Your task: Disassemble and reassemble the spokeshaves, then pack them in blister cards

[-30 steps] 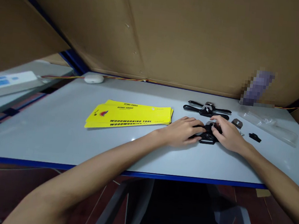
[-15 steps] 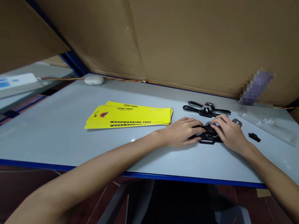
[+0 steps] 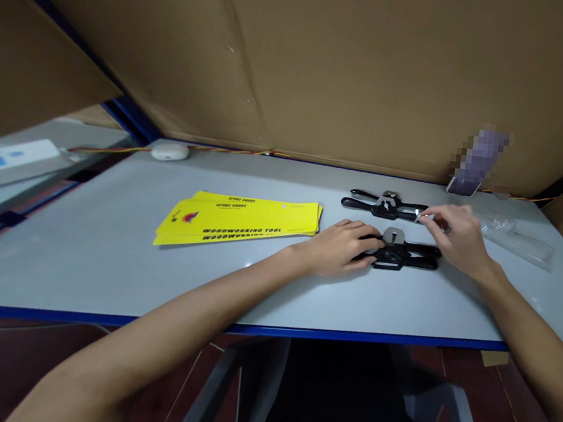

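Two black spokeshaves lie side by side near me. The nearer spokeshave (image 3: 387, 262) has its left handle under the fingers of my left hand (image 3: 343, 248), which are curled round it. On the one just behind, a grey blade (image 3: 390, 235) with a dark screw in its slot stands up at the middle. My right hand (image 3: 460, 236) is raised to the right of them, thumb and finger pinched on a small shiny metal piece (image 3: 418, 215), too small to name. Further back lie two more black spokeshaves (image 3: 385, 205) with grey blades.
Yellow printed cards (image 3: 240, 223) are stacked left of my left hand. Clear plastic wrapping (image 3: 522, 246) lies at the right, near a propped phone (image 3: 477, 168). A white case (image 3: 169, 152) sits at the back left; a cardboard wall (image 3: 350, 77) closes the rear.
My right hand has left the spokeshaves, moving right and up with a small metal piece. This uncovers the blade and right handles. My left hand stays put.
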The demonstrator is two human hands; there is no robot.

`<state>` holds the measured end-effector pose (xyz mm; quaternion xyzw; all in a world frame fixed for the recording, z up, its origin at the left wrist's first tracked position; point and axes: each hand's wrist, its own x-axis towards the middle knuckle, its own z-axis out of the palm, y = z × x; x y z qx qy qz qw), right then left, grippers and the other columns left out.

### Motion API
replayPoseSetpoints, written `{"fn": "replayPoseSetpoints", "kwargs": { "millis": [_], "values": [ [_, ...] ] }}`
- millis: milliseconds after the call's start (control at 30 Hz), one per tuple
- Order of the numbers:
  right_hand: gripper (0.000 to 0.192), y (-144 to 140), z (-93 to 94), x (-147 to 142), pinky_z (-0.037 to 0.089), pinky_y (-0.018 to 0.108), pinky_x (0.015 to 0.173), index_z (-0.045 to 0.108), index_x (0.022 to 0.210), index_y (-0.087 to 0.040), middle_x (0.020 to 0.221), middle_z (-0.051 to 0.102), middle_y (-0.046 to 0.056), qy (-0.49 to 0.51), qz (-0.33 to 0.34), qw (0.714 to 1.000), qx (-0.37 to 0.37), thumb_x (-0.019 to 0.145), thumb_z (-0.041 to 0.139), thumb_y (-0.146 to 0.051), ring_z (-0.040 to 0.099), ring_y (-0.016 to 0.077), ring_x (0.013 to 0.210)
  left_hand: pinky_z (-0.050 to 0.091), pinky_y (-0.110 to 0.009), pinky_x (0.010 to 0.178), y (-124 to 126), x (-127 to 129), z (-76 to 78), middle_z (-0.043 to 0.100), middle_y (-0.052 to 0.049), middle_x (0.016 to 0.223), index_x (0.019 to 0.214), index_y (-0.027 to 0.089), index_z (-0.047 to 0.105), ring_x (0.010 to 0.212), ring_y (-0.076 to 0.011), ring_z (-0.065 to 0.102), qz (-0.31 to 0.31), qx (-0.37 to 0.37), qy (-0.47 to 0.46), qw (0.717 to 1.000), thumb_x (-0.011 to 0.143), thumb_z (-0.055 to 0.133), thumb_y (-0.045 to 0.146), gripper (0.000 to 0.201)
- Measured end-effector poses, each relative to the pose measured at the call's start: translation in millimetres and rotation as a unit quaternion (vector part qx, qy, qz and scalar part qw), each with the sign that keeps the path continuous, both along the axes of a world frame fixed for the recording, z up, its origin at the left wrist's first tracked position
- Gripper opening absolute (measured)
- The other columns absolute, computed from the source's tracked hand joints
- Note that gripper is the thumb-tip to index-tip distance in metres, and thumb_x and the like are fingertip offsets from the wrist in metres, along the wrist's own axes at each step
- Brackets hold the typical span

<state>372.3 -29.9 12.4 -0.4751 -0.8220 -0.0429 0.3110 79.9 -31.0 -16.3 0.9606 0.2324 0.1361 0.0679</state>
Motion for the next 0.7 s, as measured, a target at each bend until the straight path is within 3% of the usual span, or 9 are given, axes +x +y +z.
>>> {"fn": "replayPoseSetpoints", "kwargs": {
  "millis": [100, 267, 533, 600, 700],
  "values": [
    [0.031, 0.9, 17.6, 20.3, 0.041, 0.042, 0.082, 0.069, 0.084, -0.026, 0.06, 0.063, -0.001, -0.026, -0.071, 0.996, -0.036, 0.101, 0.057, -0.048, 0.055, 0.0181, 0.056, 0.05, -0.051, 0.108, 0.8, -0.4, -1.2, 0.065, -0.015, 0.14, 0.136, 0.014, 0.066, 0.125, -0.0331, 0.064, -0.002, -0.003, -0.003, 1.0, 0.107, 0.045, 0.032, 0.04],
    [0.033, 0.1, 39.2, 52.5, 0.035, 0.035, 0.061, 0.063, 0.072, -0.026, 0.055, 0.055, 0.0, -0.05, -0.138, 0.978, -0.148, 0.095, 0.06, -0.049, 0.047, 0.018, 0.053, 0.05, -0.05, 0.108, 1.4, -1.2, -3.4, 0.065, -0.015, 0.14, 0.136, 0.016, 0.066, 0.124, -0.0309, 0.064, -0.003, 0.001, -0.014, 1.0, 0.108, 0.044, 0.032, 0.039],
    [0.034, 9.3, 28.7, 64.1, 0.031, 0.034, 0.058, 0.05, 0.057, -0.025, 0.051, 0.05, -0.002, -0.166, -0.101, 0.931, -0.31, 0.088, 0.059, -0.034, 0.044, 0.0159, 0.052, 0.051, -0.051, 0.105, 0.4, -0.6, -2.4, 0.066, -0.015, 0.139, 0.136, 0.015, 0.066, 0.123, -0.0318, 0.065, -0.002, 0.007, -0.013, 1.0, 0.107, 0.044, 0.032, 0.04],
    [0.038, 11.1, 26.5, 63.6, 0.031, 0.035, 0.058, 0.048, 0.055, -0.025, 0.052, 0.049, -0.002, -0.165, -0.09, 0.939, -0.287, 0.09, 0.056, -0.037, 0.043, 0.0162, 0.053, 0.051, -0.051, 0.106, 0.6, -0.5, -2.5, 0.066, -0.015, 0.139, 0.137, 0.015, 0.066, 0.123, -0.0318, 0.064, -0.003, 0.005, -0.013, 1.0, 0.107, 0.044, 0.032, 0.04],
    [0.042, 12.1, 24.0, 56.9, 0.033, 0.036, 0.063, 0.049, 0.057, -0.025, 0.064, 0.057, 0.003, -0.134, -0.082, 0.972, -0.176, 0.095, 0.05, -0.04, 0.049, 0.0184, 0.06, 0.051, -0.051, 0.107, 0.9, -0.2, -2.4, 0.066, -0.015, 0.139, 0.136, 0.015, 0.066, 0.125, -0.0317, 0.064, -0.004, 0.003, -0.011, 1.0, 0.107, 0.044, 0.032, 0.04]
  ]
}}
